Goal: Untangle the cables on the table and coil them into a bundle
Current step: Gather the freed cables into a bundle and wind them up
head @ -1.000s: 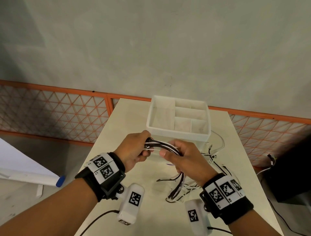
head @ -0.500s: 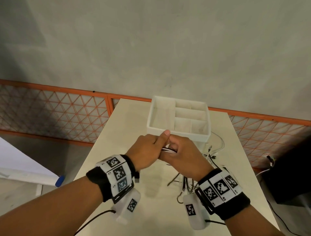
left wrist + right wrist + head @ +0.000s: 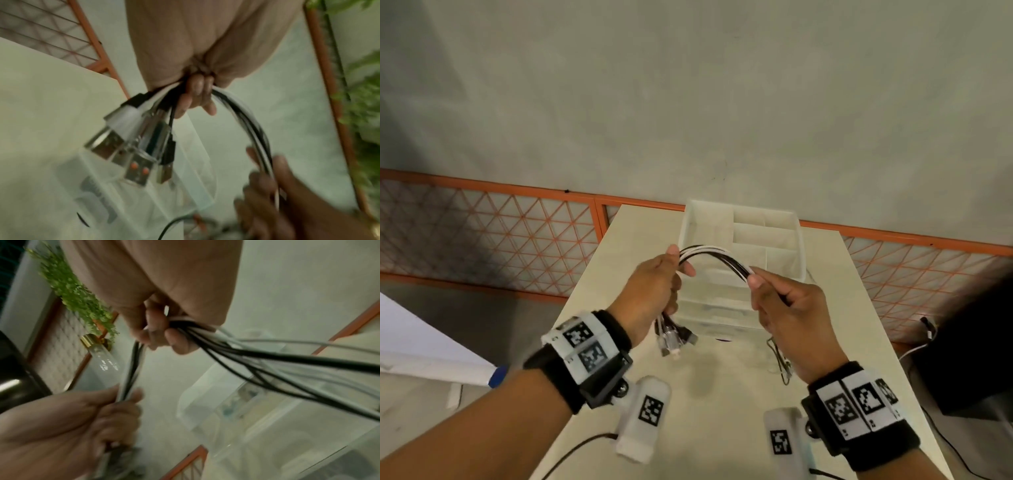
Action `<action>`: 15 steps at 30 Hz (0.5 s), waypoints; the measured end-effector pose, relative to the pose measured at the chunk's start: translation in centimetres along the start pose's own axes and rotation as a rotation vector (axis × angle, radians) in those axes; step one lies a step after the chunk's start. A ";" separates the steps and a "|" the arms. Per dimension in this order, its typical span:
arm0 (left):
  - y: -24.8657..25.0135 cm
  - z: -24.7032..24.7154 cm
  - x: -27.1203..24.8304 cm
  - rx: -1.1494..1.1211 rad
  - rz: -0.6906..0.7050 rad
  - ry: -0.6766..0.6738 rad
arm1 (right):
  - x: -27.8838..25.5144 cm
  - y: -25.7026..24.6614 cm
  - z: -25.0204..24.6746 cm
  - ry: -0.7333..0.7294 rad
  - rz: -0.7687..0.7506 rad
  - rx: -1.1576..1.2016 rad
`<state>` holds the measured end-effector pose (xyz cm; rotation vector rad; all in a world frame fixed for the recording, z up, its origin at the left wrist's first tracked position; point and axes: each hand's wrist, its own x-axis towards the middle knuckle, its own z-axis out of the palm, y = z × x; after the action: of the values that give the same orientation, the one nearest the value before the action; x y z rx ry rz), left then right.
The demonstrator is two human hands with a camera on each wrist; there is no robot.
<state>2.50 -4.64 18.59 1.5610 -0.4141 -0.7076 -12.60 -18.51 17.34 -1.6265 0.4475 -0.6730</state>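
Observation:
A bunch of black and white cables (image 3: 717, 257) arches between my two hands above the table (image 3: 722, 394). My left hand (image 3: 657, 291) grips one end of it, and several USB plugs (image 3: 674, 337) hang below that fist; the left wrist view shows the plugs (image 3: 131, 149) dangling under my curled fingers (image 3: 195, 95). My right hand (image 3: 784, 305) grips the other end. In the right wrist view the cables (image 3: 257, 356) fan out from its fingers (image 3: 164, 337) toward the right. A few loose cable ends (image 3: 780, 359) trail onto the table under the right wrist.
A translucent white organizer box (image 3: 743, 240) with dividers stands at the far end of the table, just behind the hands. An orange mesh fence (image 3: 482, 236) runs behind the table. A dark object (image 3: 969, 346) with a cord sits at the right.
My hands were pressed together half a second ago; they have since drawn apart and lifted, stretching the cable bunch into an arch. Most of the cable tangle has left the table.

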 end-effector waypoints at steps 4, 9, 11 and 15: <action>-0.5 2.9 -1.7 0.251 0.072 -0.176 | -0.9 -0.1 3.2 0.082 -0.100 -0.023; -0.8 3.3 -1.3 -0.019 0.005 -0.298 | -2.4 0.7 5.1 -0.112 -0.261 -0.208; -0.7 2.6 -0.9 -0.010 -0.021 -0.259 | -2.3 0.1 4.5 -0.196 -0.221 -0.208; -0.2 1.4 -0.7 0.097 0.058 -0.254 | -0.8 -1.9 2.6 0.045 -0.225 -0.255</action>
<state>1.08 -5.24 18.53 1.5484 -0.6881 -0.8550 -11.67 -15.70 18.91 -1.9253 0.3988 -0.8490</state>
